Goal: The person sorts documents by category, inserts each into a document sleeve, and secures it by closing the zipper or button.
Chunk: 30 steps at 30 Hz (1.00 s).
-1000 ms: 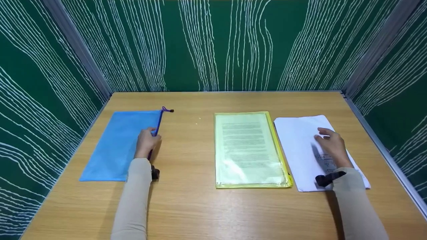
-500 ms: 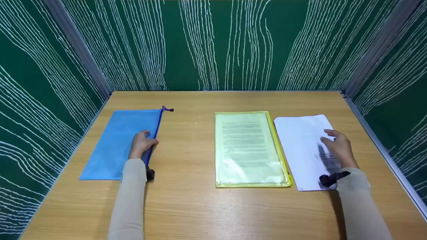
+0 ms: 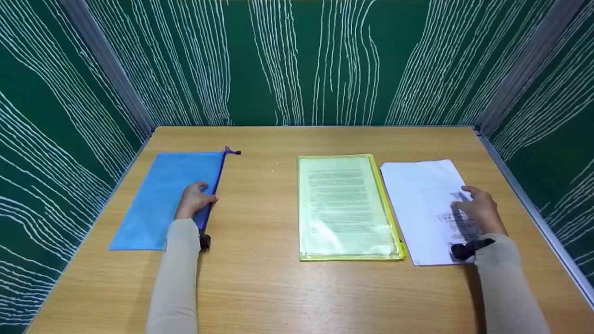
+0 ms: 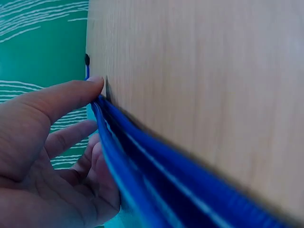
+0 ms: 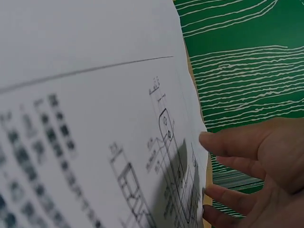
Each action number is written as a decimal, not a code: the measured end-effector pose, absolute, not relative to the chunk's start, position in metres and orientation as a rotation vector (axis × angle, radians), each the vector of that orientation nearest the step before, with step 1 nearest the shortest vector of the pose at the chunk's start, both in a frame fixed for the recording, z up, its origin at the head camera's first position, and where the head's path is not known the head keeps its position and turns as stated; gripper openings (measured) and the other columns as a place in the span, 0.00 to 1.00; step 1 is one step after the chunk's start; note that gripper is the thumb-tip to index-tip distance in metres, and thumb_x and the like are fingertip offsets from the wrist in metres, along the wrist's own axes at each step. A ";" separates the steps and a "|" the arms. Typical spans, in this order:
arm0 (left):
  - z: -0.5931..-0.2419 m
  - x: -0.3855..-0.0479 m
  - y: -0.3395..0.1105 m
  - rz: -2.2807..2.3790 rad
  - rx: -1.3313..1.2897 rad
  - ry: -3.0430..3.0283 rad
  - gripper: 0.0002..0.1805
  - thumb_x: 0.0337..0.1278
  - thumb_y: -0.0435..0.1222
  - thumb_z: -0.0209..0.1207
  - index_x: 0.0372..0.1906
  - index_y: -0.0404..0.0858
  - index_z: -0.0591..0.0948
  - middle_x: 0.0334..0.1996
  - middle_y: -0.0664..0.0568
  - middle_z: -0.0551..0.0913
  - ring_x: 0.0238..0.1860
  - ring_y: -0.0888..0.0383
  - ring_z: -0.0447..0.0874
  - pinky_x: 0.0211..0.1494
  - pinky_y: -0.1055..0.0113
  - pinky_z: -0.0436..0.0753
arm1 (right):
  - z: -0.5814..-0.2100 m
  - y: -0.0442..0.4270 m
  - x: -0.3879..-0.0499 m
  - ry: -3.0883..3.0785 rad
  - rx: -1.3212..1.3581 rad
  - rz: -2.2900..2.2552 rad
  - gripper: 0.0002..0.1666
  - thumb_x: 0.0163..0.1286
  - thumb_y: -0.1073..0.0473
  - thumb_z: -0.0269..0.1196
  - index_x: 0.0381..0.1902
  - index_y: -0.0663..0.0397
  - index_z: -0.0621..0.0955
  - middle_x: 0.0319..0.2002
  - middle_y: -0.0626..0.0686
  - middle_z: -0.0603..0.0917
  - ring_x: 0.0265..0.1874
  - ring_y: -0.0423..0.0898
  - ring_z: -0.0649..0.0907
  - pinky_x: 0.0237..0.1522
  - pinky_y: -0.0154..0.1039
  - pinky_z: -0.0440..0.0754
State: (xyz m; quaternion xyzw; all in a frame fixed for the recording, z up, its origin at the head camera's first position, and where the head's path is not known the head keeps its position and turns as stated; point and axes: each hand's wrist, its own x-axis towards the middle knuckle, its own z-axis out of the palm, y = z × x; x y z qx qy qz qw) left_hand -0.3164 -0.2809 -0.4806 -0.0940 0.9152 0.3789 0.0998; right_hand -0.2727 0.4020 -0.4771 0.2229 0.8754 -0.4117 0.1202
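Blue flat zip pouch of soft-looking sheet material lies on the left of our wood-grained bench, its darker zip edge toward the middle. Close to us, our left hand has its thumb and fingers bent round that edge, holding it. From the left wrist the two lips stand apart, so we judge the unzipping done along the stretch we see; what lies inside we cannot tell. Our right hand, fingers moderately spread from the thumb, is at the right edge of a white printed paper stack; we cannot be sure of contact. Those papers lie outside the pouch, not yet lifted. Just beside them, a clear yellow-edged folder already holds a printed sheet. Farther off, the pouch's purple black-tipped cord pull juts from its far corner, before green white-lined walls.
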 end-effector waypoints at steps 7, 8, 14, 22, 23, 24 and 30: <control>-0.480 -0.316 -0.284 1.067 -0.273 2.671 0.35 0.62 0.41 0.57 0.70 0.31 0.62 0.71 0.32 0.59 0.70 0.38 0.60 0.70 0.45 0.65 | -0.479 0.410 -0.277 2.514 0.705 -1.093 0.55 0.64 0.63 0.63 0.76 0.54 0.40 0.71 0.74 0.44 0.64 0.71 0.52 0.65 0.72 0.54; -0.480 -0.316 -0.284 1.056 -0.266 2.673 0.35 0.62 0.42 0.57 0.71 0.31 0.62 0.71 0.32 0.59 0.70 0.38 0.60 0.70 0.45 0.65 | -0.480 0.411 -0.279 2.513 0.702 -1.075 0.55 0.64 0.63 0.63 0.76 0.57 0.40 0.71 0.74 0.44 0.64 0.71 0.51 0.65 0.72 0.53; -0.479 -0.313 -0.285 1.059 -0.228 2.685 0.34 0.64 0.42 0.54 0.71 0.31 0.62 0.71 0.32 0.59 0.69 0.37 0.60 0.69 0.44 0.66 | -0.474 0.414 -0.281 2.515 0.637 -0.975 0.57 0.62 0.60 0.66 0.72 0.75 0.41 0.70 0.77 0.46 0.62 0.71 0.54 0.67 0.69 0.52; -0.479 -0.311 -0.285 1.097 -0.207 2.674 0.33 0.64 0.40 0.52 0.71 0.31 0.61 0.72 0.33 0.58 0.71 0.38 0.59 0.69 0.45 0.67 | -0.473 0.419 -0.270 2.408 0.704 -1.140 0.63 0.60 0.56 0.68 0.75 0.61 0.36 0.74 0.70 0.38 0.69 0.70 0.49 0.69 0.70 0.45; -0.479 -0.312 -0.284 1.097 -0.208 2.668 0.33 0.65 0.40 0.52 0.71 0.31 0.61 0.72 0.33 0.58 0.71 0.38 0.59 0.69 0.45 0.67 | -0.475 0.421 -0.270 2.417 0.707 -1.152 0.62 0.61 0.57 0.67 0.75 0.61 0.37 0.74 0.70 0.39 0.69 0.71 0.49 0.68 0.70 0.46; -0.479 -0.312 -0.283 1.098 -0.204 2.661 0.33 0.65 0.40 0.51 0.72 0.31 0.61 0.72 0.34 0.58 0.71 0.38 0.59 0.69 0.45 0.67 | -0.476 0.422 -0.269 2.429 0.712 -1.162 0.60 0.61 0.57 0.66 0.75 0.61 0.39 0.74 0.70 0.40 0.70 0.71 0.49 0.68 0.70 0.46; -0.477 -0.314 -0.276 1.082 -0.173 2.628 0.32 0.67 0.40 0.50 0.72 0.32 0.61 0.71 0.34 0.60 0.71 0.39 0.60 0.70 0.47 0.66 | -0.482 0.430 -0.268 2.506 0.731 -1.218 0.43 0.70 0.61 0.56 0.74 0.68 0.48 0.73 0.72 0.49 0.70 0.69 0.53 0.70 0.66 0.51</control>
